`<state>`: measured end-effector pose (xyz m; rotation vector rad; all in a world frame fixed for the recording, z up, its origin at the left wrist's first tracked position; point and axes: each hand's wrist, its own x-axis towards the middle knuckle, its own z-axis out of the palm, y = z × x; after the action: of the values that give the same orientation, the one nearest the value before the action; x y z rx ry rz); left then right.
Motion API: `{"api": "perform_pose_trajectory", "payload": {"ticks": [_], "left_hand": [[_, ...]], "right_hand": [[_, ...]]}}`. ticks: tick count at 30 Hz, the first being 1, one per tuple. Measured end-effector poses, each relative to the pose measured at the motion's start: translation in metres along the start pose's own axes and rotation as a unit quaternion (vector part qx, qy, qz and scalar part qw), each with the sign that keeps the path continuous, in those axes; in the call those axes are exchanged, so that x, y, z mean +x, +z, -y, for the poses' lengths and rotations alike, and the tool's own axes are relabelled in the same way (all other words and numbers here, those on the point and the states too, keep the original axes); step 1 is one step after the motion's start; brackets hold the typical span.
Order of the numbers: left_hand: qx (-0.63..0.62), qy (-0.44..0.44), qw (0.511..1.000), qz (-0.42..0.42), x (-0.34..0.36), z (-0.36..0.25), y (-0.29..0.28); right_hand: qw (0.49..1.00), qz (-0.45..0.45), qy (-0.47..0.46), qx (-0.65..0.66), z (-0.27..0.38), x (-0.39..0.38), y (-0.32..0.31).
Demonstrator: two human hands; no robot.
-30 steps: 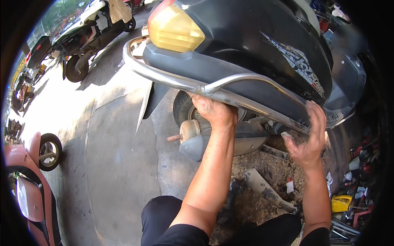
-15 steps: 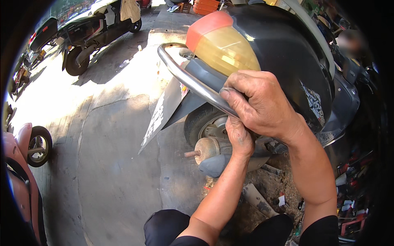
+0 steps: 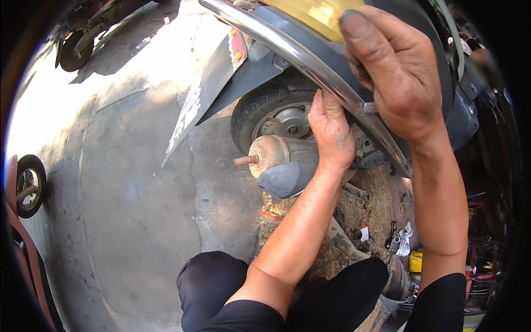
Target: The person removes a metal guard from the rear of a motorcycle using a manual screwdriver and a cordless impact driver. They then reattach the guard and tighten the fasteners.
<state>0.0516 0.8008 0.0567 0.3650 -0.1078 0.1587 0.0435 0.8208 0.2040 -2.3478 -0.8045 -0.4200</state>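
Item: scooter rear, over concrete floor [image 3: 127,210]. My left hand [image 3: 331,130] reaches under the chrome grab rail [image 3: 310,63], fingers pressed together against its underside, above the exhaust muffler [image 3: 282,166]. My right hand [image 3: 401,72] rests on the rail's upper edge, fingers curled, pinching a small metal tool [image 3: 369,107].

Open concrete floor [image 3: 127,182] at nine o'clock. Blocked at twelve by chrome rail [image 3: 310,63] and rear wheel [image 3: 276,119]. Blocked at three by rusty exhaust pipe [image 3: 271,157], with small parts [image 3: 395,240] at five.
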Motion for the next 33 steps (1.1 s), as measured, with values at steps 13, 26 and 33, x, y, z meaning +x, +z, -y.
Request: {"api": "perform_pose_trajectory", "payload": {"ticks": [13, 26, 33], "left_hand": [[0.138, -0.136, 0.98, -0.037, -0.059, 0.029, -0.008], [0.798, -0.173, 0.41, 0.406, -0.219, 0.119, -0.201], [0.852, -0.209, 0.351, 0.329, -0.219, 0.111, -0.257]], "right_hand": [[0.787, -0.014, 0.608, 0.105, -0.097, -0.375, -0.067], [0.697, 0.15, 0.557, 0.427, -0.113, -0.597, 0.156], [0.738, 0.025, 0.58, 0.344, -0.14, -0.634, 0.093]]}}
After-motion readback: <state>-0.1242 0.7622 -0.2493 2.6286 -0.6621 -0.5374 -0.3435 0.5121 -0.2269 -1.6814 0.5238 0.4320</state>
